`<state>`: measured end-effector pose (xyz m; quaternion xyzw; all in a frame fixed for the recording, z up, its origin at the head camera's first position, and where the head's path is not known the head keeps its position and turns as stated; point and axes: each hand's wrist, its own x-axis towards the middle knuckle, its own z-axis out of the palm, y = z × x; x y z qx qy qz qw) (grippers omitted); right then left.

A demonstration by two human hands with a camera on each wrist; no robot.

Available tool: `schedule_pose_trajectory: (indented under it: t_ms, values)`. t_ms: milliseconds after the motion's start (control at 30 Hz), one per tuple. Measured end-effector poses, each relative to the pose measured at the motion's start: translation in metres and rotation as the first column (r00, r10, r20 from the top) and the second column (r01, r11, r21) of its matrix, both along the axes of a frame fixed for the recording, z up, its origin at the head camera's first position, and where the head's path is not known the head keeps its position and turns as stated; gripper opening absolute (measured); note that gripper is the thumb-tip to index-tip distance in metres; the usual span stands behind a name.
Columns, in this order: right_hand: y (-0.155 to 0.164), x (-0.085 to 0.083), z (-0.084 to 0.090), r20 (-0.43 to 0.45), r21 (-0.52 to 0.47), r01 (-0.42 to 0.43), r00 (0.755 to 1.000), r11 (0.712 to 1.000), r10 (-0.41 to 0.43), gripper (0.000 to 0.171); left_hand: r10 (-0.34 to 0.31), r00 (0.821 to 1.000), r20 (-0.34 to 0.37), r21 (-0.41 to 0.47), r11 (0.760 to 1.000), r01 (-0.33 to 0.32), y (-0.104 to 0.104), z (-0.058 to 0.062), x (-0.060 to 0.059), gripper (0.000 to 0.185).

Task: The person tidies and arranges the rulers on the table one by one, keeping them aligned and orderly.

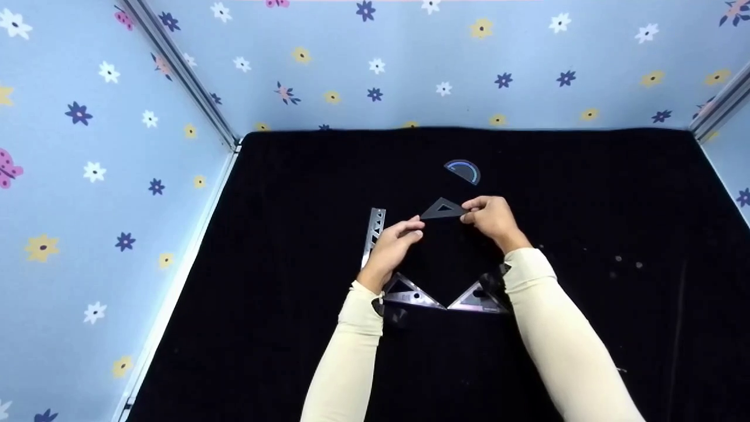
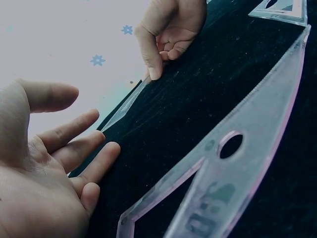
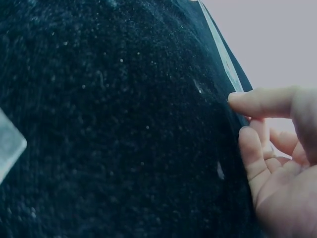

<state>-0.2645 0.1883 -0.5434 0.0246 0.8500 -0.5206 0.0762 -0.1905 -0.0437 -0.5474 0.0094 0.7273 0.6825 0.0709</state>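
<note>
One thin set square [image 1: 432, 213] spans the gap between the hands above or on the black cloth [image 1: 293, 205]; whether it is lifted is hard to tell. The right hand [image 1: 492, 220] pinches its right corner between thumb and fingers, while the left hand [image 1: 391, 246] is loosely spread, thumb apart, fingertips at the left corner. Looking like clear plastic, it should be light, stiff and rather slick, and might crack if bent; corners or outer edges seem the best hold. Just far and right lies the protractor [image 1: 472, 174]; to the left, the ruler [image 1: 370, 234]; near, the left near triangle [image 1: 404, 297] and right near triangle [image 1: 469, 304], tips almost meeting. Wider room opens left toward the pale rail [image 1: 188, 258] and right; the patterned wall [image 1: 410, 70] bounds the far edge.
</note>
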Motion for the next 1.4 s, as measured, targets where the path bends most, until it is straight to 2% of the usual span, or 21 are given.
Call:
schedule_pose_trajectory:
  t_ms: [167, 333, 700, 933, 1200, 1400]
  values:
    - [0.0012, -0.0003, -0.0003, 0.014, -0.066, 0.013, 1.000, 0.998, -0.012, 0.032, 0.006, 1.000, -0.010, -0.008, 1.000, -0.006, 0.0004, 0.0002, 0.0000, 0.029]
    - [0.0015, 0.0019, -0.0015, -0.024, -0.129, 0.006, 1.000, 0.992, -0.009, 0.031, 0.003, 1.000, -0.025, -0.003, 1.000, -0.003, -0.0002, 0.0005, 0.0011, 0.028]
    - [0.0037, 0.0028, -0.0047, -0.019, -0.195, 0.021, 1.000, 0.981, -0.025, 0.034, 0.002, 1.000, -0.022, -0.013, 1.000, -0.003, 0.0003, -0.0008, 0.0028, 0.029]
    - [0.0047, 0.0019, -0.0060, -0.033, -0.243, 0.036, 0.998, 0.969, -0.046, 0.030, 0.004, 1.000, -0.017, -0.014, 1.000, -0.005, 0.0009, 0.0009, 0.0021, 0.028]
    - [0.0060, 0.0028, -0.0072, -0.051, -0.259, 0.040, 0.997, 0.965, -0.056, 0.027, 0.007, 1.000, -0.026, -0.032, 0.999, -0.008, 0.0019, 0.0006, 0.0019, 0.027]
    - [0.0053, 0.0033, -0.0092, -0.088, -0.221, 0.021, 0.995, 0.975, -0.041, 0.025, 0.020, 0.999, -0.028, -0.098, 0.995, -0.023, 0.0048, 0.0005, 0.0016, 0.027]
